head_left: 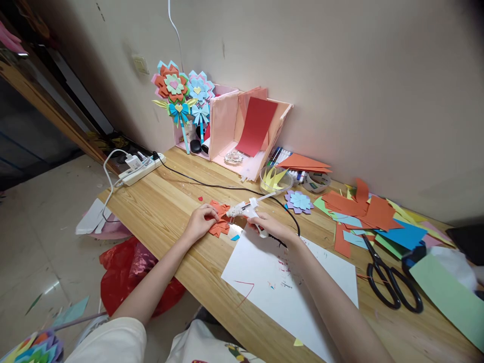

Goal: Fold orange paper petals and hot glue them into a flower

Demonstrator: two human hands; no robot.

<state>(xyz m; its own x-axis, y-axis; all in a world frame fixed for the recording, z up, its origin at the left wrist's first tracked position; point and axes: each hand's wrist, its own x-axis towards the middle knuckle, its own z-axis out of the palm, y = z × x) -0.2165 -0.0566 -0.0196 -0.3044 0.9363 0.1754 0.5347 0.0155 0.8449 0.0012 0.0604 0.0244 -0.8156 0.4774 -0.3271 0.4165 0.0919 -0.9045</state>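
My right hand [269, 225] is closed around the handle of a white hot glue gun [245, 207]. Its nozzle points left at an orange folded-paper flower [220, 230] lying on the wooden table. At the flower's left side, my left hand [204, 220] has its fingers bent together on the paper edge. Whether the nozzle touches the paper I cannot tell. A black cord [212, 184] crosses the table behind the hands. Under my right forearm lies a white sheet [260, 275] with coloured marks. A blue and purple paper flower [298, 201] sits just beyond the glue gun.
Black scissors [393, 287] and coloured paper scraps [372, 214] lie on the right. A clear bowl [275, 182] with yellow paper pieces and a tape roll [316, 181] stand near the wall. Behind are a pink box [223, 128] and finished paper flowers [174, 85]. A power strip [139, 171] sits at the left edge.
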